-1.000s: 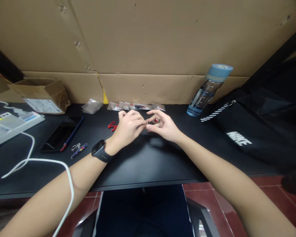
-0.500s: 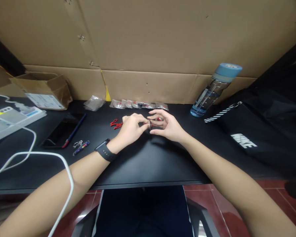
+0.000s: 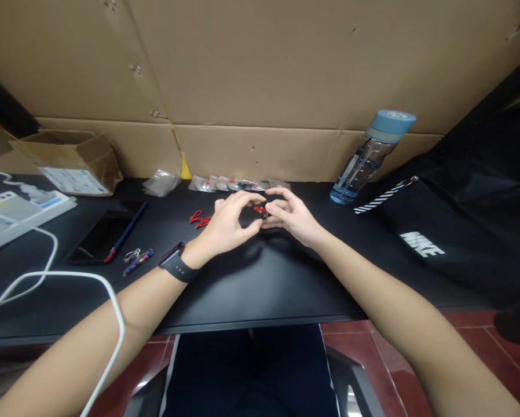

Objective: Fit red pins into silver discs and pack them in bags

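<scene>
Above the middle of the desk, both hands meet at a small dark round pendant with a red cord [image 3: 260,209]. My left hand [image 3: 231,221] curves its thumb and index finger around the pendant's edge, and a black watch [image 3: 178,263] is on that wrist. With thumb and fingers closed, my right hand [image 3: 295,219] pinches the red cord side of the same piece. The fingers partly hide it, so its face cannot be made out. Loose red cords [image 3: 199,219] lie on the desk just left of my left hand.
Several small clear packets [image 3: 223,183] line the cardboard wall, near a stack of clear bags [image 3: 161,182]. A water bottle [image 3: 364,159] and black bag [image 3: 442,231] stand right. Left are a tablet [image 3: 106,231], keychain [image 3: 138,262], cardboard box [image 3: 75,162] and white cable [image 3: 112,292].
The pendant has turned between the fingers, and its red cord now shows. My right thumb has moved up onto it, and the left finger and thumb have spread wider. The view shifted slightly.
</scene>
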### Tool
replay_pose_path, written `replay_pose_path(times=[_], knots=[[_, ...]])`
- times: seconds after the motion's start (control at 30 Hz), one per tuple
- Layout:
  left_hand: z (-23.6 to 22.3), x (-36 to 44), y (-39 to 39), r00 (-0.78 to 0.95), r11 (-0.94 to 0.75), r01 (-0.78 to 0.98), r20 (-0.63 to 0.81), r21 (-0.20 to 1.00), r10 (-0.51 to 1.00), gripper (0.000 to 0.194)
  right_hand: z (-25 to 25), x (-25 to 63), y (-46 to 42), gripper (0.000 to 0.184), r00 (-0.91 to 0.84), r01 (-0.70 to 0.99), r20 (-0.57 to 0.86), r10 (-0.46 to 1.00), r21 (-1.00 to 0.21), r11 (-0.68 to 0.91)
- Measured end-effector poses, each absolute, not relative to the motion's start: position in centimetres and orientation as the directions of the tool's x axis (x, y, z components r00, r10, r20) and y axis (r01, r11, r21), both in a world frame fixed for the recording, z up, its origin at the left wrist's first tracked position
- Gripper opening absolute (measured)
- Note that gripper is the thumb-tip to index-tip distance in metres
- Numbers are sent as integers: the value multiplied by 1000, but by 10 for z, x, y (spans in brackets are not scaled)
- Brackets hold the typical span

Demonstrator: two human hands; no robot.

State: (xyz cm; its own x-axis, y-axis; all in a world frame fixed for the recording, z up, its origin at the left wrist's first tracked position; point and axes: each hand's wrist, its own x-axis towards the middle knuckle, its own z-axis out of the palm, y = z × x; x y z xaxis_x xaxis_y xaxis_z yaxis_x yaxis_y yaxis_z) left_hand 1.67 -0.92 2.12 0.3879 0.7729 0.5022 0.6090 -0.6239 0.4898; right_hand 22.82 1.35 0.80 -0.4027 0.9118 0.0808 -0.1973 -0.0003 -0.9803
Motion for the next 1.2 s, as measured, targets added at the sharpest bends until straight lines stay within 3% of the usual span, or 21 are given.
replay_pose_path(times=[0.1,0.3,0.53,0.9,1.2], knots=[[21,15,-10,426,-662,632,533,403,731,62,8,229,14,64,-410,-200,69,909,-980,-16],[20,16,-11,430,-655,676,542,337,722,41,6,227,15,53,-396,-120,55,917,-993,8],[19,15,-8,383,-638,686,572,350,725,43,3,231,20,38,-397,7,181,900,-980,200],[15,17,-10,413,-652,677,558,341,720,42,3,231,20,41,-419,57,149,896,-980,189],[17,20,-13,425,-658,684,560,317,711,39,3,236,24,28,-458,223,296,838,-875,431]])
